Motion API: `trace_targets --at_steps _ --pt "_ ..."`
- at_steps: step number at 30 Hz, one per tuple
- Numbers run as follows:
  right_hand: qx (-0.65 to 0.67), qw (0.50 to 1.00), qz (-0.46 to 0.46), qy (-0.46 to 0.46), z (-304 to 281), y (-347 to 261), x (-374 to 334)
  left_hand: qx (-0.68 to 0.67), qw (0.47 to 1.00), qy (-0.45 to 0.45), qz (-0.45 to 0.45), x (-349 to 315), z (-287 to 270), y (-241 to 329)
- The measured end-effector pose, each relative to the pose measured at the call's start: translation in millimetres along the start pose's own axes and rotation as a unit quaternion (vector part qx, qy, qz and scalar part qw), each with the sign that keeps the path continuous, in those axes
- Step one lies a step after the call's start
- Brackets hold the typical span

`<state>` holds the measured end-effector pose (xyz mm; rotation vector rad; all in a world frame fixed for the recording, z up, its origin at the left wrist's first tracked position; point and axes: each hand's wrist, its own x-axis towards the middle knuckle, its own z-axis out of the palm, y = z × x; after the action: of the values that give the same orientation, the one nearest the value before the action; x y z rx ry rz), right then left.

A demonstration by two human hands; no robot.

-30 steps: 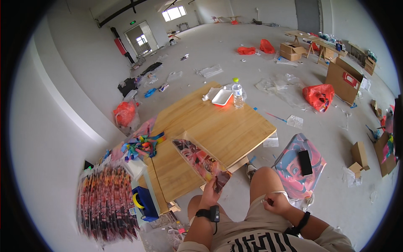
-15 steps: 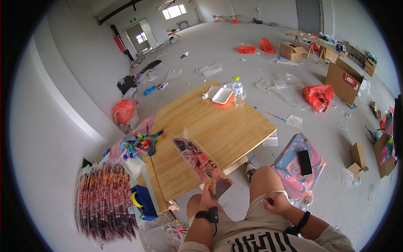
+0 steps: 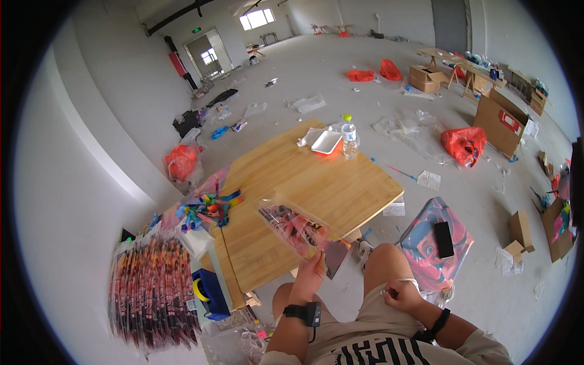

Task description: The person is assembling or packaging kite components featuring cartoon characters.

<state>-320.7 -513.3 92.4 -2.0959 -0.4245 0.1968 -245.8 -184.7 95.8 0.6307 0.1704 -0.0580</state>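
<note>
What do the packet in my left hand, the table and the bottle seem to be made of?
Packet: a clear, glossy plastic sleeve, it seems, from its see-through far end; the printed piece inside could be paper or film.
Table: smooth wood or wood-look board; grain-like streaks show.
Bottle: likely clear, shiny plastic, as its body is see-through; glass isn't ruled out.

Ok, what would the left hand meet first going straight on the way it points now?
Beyond the printed packet it holds, the left hand would probably meet the wooden table at its near side; height is unclear, so it might pass above.
</note>
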Motion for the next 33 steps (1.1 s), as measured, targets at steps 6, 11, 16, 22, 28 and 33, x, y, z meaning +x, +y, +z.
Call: trace_targets --at_steps 6,11,16,22,28,33 --pt "0.002 1.000 0.009 -0.002 -1 -4 0 -0.027 0.993 -0.044 0.103 7 70 24" --pt "-0.003 1.000 0.004 -0.004 -5 -11 -4 -0.036 0.989 -0.005 0.146 -12 118 26" --pt "0.240 0.968 -0.070 -0.027 -36 -27 5 0.101 0.970 0.003 0.219 -34 136 13" --pt "0.327 0.932 -0.156 0.016 -95 -109 21 0.232 0.949 0.072 0.202 -56 132 -17" --pt "0.283 0.953 -0.105 -0.019 -98 -124 28 0.243 0.952 0.065 0.177 -78 135 -41" --pt "0.219 0.975 -0.047 0.003 -86 -116 31 0.234 0.955 0.016 0.184 -82 124 -56"
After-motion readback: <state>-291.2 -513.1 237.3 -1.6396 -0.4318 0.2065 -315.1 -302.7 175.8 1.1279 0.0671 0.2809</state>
